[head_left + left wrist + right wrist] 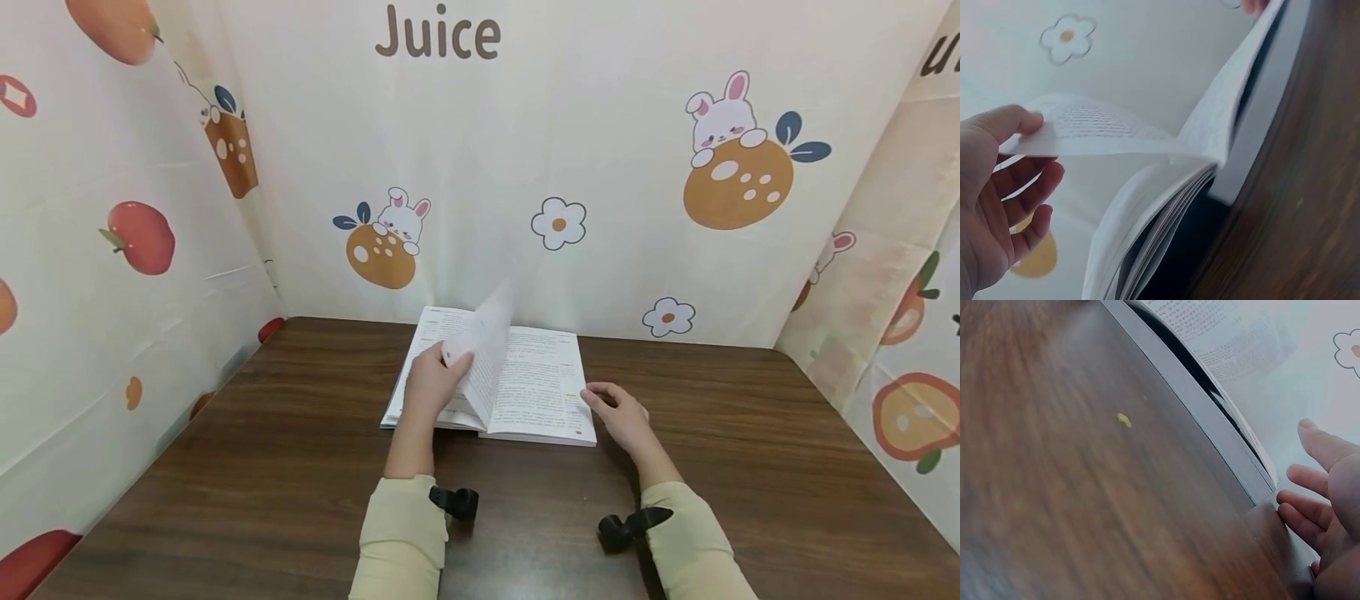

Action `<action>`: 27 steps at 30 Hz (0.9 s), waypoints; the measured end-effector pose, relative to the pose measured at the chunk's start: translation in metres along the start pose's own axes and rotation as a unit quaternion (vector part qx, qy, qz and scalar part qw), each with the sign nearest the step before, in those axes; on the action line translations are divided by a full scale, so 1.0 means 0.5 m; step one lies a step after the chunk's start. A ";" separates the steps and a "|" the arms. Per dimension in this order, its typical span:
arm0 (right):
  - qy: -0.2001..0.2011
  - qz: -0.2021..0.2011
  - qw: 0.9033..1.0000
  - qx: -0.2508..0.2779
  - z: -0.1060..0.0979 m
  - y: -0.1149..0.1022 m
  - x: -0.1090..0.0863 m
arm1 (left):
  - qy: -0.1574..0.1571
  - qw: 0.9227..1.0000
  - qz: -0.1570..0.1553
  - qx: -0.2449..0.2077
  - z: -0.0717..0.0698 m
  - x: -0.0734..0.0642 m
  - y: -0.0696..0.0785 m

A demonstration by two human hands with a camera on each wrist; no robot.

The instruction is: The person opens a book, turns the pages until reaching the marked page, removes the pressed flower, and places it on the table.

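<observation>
An open book (536, 387) lies near the back of the table, its printed pages facing up. My left hand (435, 379) pinches a raised page (487, 350) between thumb and fingers, over the left half. In the left wrist view that page (1097, 131) stretches from the thumb to the spine, while the other fingers curl loosely below it. At the right edge of the book is my right hand (618, 412), its fingers relaxed and holding nothing. The right wrist view shows its fingertips (1285, 497) right by the book's corner.
The dark wooden table (262, 467) meets a patterned curtain (480, 150) behind the book, with more curtain at both sides. A small yellow speck (1124, 419) lies on the table in the right wrist view. Black camera mounts (457, 502) sit on both sleeves.
</observation>
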State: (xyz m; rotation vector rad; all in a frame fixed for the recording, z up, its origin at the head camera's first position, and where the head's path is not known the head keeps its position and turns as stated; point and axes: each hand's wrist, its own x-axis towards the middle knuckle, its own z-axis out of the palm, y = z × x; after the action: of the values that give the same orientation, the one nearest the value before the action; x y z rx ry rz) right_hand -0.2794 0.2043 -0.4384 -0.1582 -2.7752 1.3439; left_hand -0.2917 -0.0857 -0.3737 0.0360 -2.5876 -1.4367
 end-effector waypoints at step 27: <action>-0.010 -0.031 0.999 -0.024 -0.001 0.004 -0.005 | -0.023 0.980 -0.172 0.099 -0.111 -0.006 -0.149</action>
State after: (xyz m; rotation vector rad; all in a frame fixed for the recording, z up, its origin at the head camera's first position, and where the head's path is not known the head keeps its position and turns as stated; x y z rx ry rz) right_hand -0.2765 0.2056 -0.4398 -0.0592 -2.8058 1.2720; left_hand -0.2846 -0.1717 -0.4085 0.5059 -2.8586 -1.2782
